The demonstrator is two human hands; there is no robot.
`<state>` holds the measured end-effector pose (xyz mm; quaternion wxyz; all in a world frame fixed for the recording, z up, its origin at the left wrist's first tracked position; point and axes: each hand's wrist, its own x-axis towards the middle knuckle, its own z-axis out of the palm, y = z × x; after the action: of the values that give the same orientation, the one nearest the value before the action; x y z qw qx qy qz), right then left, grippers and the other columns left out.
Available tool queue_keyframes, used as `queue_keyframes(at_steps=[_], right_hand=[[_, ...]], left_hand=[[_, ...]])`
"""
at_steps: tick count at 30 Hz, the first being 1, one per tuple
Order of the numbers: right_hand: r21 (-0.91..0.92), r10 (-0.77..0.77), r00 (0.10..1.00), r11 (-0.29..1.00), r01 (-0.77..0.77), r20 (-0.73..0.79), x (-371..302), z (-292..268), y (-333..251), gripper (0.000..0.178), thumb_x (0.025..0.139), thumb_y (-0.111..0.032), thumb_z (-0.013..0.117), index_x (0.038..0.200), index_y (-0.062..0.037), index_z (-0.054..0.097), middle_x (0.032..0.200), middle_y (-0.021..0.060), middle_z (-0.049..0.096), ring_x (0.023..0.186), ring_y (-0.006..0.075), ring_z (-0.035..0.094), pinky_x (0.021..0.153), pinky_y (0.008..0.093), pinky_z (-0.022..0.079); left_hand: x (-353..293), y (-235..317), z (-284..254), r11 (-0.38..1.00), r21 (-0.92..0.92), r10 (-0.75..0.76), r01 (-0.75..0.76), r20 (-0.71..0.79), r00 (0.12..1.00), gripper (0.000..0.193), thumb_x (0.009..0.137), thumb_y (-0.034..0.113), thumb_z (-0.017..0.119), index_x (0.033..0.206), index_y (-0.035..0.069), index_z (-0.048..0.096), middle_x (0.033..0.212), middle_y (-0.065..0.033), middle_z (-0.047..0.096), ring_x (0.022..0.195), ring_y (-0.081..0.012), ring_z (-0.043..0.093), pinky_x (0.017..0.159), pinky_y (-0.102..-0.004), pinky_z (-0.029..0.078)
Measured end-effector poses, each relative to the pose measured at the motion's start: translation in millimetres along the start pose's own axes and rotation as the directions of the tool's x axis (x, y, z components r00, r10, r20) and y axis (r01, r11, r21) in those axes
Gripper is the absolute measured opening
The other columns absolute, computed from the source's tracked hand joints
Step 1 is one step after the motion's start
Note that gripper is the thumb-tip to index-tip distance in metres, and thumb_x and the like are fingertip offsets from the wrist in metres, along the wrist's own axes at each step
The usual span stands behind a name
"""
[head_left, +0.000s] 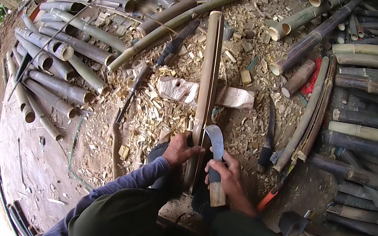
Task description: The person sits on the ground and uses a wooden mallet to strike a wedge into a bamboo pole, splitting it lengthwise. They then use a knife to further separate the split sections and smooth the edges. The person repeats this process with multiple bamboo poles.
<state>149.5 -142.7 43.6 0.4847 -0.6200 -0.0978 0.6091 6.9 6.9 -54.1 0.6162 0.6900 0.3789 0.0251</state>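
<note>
A long split bamboo pole (209, 66) stretches away from me between my knees, with a dark lengthwise gap along its right side. Across the chips lies a pale hewn wooden block (176, 89), and the pole rests over it. My left hand (180, 151) grips the pole's near part, thumb laid across it. In my right hand (230, 176) is a billhook (216, 142), its curved blade pointing up beside the pole's right edge. Dark wrapping and bare wood show on its handle below my fingers. Whether the blade touches the pole, I cannot tell.
Wood chips (152, 126) cover the ground. A curved knife (270, 132) lies right of the block, near an orange-handled saw (268, 198). Another long dark-handled blade (131, 93) lies left. Bamboo poles (83, 28) pile up on the left; more bamboo lengths (368, 132) line the right.
</note>
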Motion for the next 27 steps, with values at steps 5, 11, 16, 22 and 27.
queue_keyframes(at_steps=[5, 11, 16, 22, 27], right_hand=[[0.099, -0.006, 1.0, 0.995, 0.008, -0.018, -6, 6, -7, 0.047, 0.098, -0.02, 0.059, 0.139, 0.0007, 0.051, 0.084, 0.0107, 0.065, 0.057, 0.019, 0.065, 0.048, 0.0319, 0.053], [0.167, -0.021, 1.0, 0.986, 0.025, -0.022, 4, 11, -10, 0.039, 0.098, -0.018, 0.06, 0.131, 0.0018, 0.053, 0.083, 0.011, 0.066, 0.055, 0.0191, 0.064, 0.048, 0.0313, 0.052], [0.194, -0.027, 0.999, 0.98, 0.036, -0.045, 3, 9, -19, 0.033, 0.098, -0.017, 0.06, 0.125, 0.0012, 0.056, 0.081, 0.0106, 0.066, 0.055, 0.0187, 0.065, 0.048, 0.0311, 0.052], [0.083, -0.242, 0.967, 0.965, 0.249, -0.084, 40, 10, -11, 0.025, 0.098, -0.017, 0.061, 0.117, 0.0, 0.06, 0.079, 0.0088, 0.066, 0.054, 0.0165, 0.063, 0.049, 0.0307, 0.053], [0.076, -0.282, 0.958, 0.956, 0.284, -0.044, 88, 3, -47, 0.022, 0.098, -0.017, 0.061, 0.114, -0.0022, 0.061, 0.078, 0.0072, 0.065, 0.054, 0.0157, 0.063, 0.049, 0.0308, 0.054]], left_hand=[[1, -3, 1, 0.999, -0.048, 0.012, -0.012, 0.007, 1.0, 0.047, 0.081, 0.031, 0.087, 0.107, -0.005, 0.07, 0.089, -0.0166, 0.076, 0.081, -0.0198, 0.071, 0.077, -0.0386, 0.056], [1, 7, -1, 0.999, 0.029, -0.018, 0.019, -0.018, 1.0, 0.047, 0.081, 0.031, 0.088, 0.106, -0.005, 0.07, 0.087, -0.0186, 0.075, 0.078, -0.0228, 0.072, 0.076, -0.04, 0.056], [1, 10, -1, 0.997, 0.083, 0.002, 0.002, -0.041, 0.999, 0.05, 0.081, 0.035, 0.089, 0.102, -0.005, 0.07, 0.082, -0.0201, 0.073, 0.076, -0.0237, 0.071, 0.073, -0.0414, 0.055], [5, -7, 8, 0.992, 0.128, 0.029, -0.019, -0.082, 0.996, 0.047, 0.08, 0.033, 0.088, 0.102, -0.004, 0.07, 0.084, -0.02, 0.074, 0.075, -0.0277, 0.071, 0.074, -0.0421, 0.055], [4, -1, 3, 0.997, 0.075, -0.029, 0.03, -0.018, 0.999, 0.044, 0.082, 0.032, 0.087, 0.102, -0.004, 0.07, 0.084, -0.017, 0.074, 0.076, -0.0217, 0.069, 0.074, -0.0399, 0.055]])
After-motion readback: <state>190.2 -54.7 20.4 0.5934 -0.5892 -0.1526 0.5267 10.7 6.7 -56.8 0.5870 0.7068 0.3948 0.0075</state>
